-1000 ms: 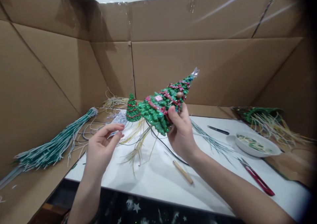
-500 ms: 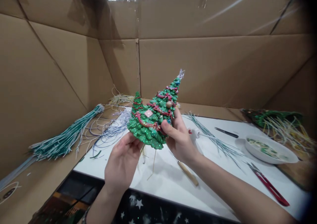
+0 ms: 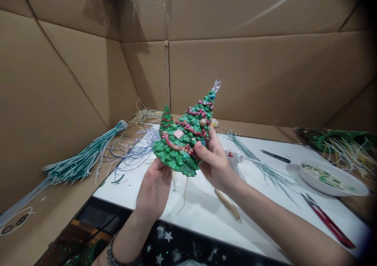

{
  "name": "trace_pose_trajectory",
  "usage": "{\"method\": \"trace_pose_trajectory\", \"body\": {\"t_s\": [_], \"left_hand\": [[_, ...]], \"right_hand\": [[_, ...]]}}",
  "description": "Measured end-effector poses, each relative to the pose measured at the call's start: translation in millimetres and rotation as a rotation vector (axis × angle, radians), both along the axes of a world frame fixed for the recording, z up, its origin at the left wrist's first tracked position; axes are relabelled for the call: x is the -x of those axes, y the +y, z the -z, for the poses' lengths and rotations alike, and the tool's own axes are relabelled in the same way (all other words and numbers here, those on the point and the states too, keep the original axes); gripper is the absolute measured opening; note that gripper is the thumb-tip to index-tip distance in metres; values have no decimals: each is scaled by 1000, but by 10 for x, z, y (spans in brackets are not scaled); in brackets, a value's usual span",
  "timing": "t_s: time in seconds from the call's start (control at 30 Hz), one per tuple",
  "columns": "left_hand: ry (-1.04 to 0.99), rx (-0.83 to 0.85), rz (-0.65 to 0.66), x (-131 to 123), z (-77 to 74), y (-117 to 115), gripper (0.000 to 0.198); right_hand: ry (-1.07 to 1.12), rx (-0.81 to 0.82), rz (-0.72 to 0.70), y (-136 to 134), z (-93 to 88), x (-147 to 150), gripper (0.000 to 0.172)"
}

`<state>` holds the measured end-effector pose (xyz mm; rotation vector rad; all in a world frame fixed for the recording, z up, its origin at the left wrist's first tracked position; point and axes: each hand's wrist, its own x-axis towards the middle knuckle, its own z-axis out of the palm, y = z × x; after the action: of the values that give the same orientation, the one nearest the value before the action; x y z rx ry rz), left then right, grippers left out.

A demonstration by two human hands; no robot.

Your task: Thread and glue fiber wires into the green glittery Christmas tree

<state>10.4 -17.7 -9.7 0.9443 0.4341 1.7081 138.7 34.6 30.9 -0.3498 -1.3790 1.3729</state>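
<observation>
A glittery green Christmas tree ornament [image 3: 181,148] with red garlands, small baubles and a clear star on its tip is held up over the white board, tilted to the right. A smaller tree stands at its left side. My right hand [image 3: 216,160] is closed round its right side, thumb across the front. At the lower left edge, my left hand [image 3: 154,191] has its fingers bent up under the base, and their tips are partly hidden behind it. Thin wires [image 3: 185,197] hang from the underside.
Bundles of green-white wires [image 3: 88,156] and loose blue-white wires [image 3: 137,148] lie left. On the right are more green wires [image 3: 259,164], a dark blade [image 3: 275,156], a white bowl [image 3: 353,183] of scraps and red-handled snips [image 3: 330,223]. A wooden-handled tool [image 3: 228,205] lies below my right hand. Cardboard walls [image 3: 250,73] stand behind.
My left hand has shifted slightly right along the ornament's base, its fingers now further under it. The ornament stays in nearly the same pose, while the whole view has shifted a little.
</observation>
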Motion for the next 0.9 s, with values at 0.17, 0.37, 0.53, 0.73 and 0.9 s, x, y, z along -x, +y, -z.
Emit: {"method": "trace_pose_trajectory", "body": {"t_s": [0.17,0.37,0.53,0.73,0.9], "left_hand": [[-54,-17,78,-2,54,22,40],[-73,68,10,-4,62,57,36],[-93,227,-26,-13,7,86,43],[-108,220,-138,-40,-2,64,41],[-73,181,-94,4,63,88,34]], "right_hand": [[17,-3,-22,-1,24,-4,69],[-82,-79,6,31,101,-6,65],[-142,-212,-15,77,165,-21,63],[-205,-297,13,57,149,-22,59],[-194,-302,-7,42,106,-55,65]]}}
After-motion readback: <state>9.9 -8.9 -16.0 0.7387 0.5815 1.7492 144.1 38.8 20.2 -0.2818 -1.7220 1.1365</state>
